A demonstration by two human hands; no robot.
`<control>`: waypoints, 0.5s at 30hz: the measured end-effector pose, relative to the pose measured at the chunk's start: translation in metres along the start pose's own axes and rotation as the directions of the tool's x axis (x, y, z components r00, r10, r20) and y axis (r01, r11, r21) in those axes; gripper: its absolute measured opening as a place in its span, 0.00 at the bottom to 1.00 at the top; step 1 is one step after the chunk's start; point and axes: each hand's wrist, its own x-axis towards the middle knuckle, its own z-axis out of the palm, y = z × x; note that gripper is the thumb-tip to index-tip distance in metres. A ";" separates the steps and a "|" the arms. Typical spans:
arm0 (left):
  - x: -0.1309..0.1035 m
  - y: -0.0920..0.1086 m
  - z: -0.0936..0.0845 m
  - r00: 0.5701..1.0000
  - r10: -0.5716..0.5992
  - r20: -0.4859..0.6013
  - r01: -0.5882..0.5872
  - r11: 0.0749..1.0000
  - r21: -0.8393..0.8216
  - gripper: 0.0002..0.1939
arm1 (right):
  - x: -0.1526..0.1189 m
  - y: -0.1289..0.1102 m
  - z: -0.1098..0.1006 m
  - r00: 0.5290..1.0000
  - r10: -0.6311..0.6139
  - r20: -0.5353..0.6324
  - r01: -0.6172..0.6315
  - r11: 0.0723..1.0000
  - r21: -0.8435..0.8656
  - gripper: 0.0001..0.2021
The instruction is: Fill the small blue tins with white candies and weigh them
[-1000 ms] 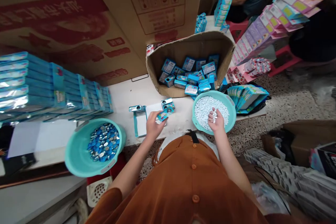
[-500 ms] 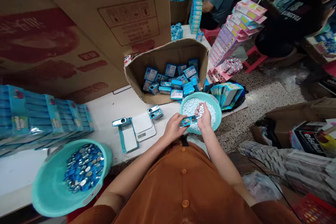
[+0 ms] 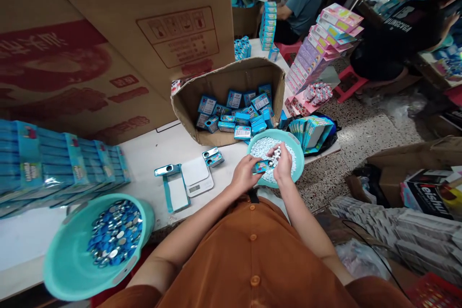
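Note:
My left hand [image 3: 246,172] grips a small blue box [image 3: 261,166] by its sides, over the near left part of a teal basin [image 3: 299,172] of white pellets [image 3: 264,146]. The box's round opening faces my right hand [image 3: 283,163], which is cupped around a handful of white pellets right beside it. Some pellets show between the fingers. A white scale [image 3: 199,184] lies left of my hands, with small blue boxes [image 3: 213,157] at its corner and an open blue carton [image 3: 176,192] at its left.
Behind the basin, a cardboard box [image 3: 231,70] holds several blue boxes. Another teal basin [image 3: 59,250] with blue and silver caps stands at the left, near stacked blue packs [image 3: 54,159]. A tall stack of pink boxes [image 3: 314,48] and two seated people are farther back.
My right hand has tilted and moved slightly, bringing the pellets closer to the box's opening. The box has shifted a little to the right with my left hand.

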 end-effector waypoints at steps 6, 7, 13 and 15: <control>0.004 0.004 0.004 0.998 -0.057 0.024 0.056 0.998 0.031 0.20 | 0.002 -0.001 -0.003 1.000 0.011 -0.009 -0.011 1.000 -0.014 0.19; 0.004 0.005 0.005 0.998 -0.059 0.021 0.058 0.998 0.032 0.20 | 0.002 -0.002 -0.003 1.000 0.001 -0.006 -0.001 1.000 -0.026 0.19; 0.008 0.007 0.009 1.000 -0.003 0.009 0.002 0.997 0.080 0.21 | 0.005 -0.007 -0.006 0.999 -0.033 -0.015 0.032 0.998 -0.047 0.20; 0.010 0.007 0.010 1.000 -0.016 -0.005 0.016 0.998 0.059 0.21 | 0.006 -0.008 -0.006 0.999 -0.043 -0.024 0.042 0.999 -0.032 0.20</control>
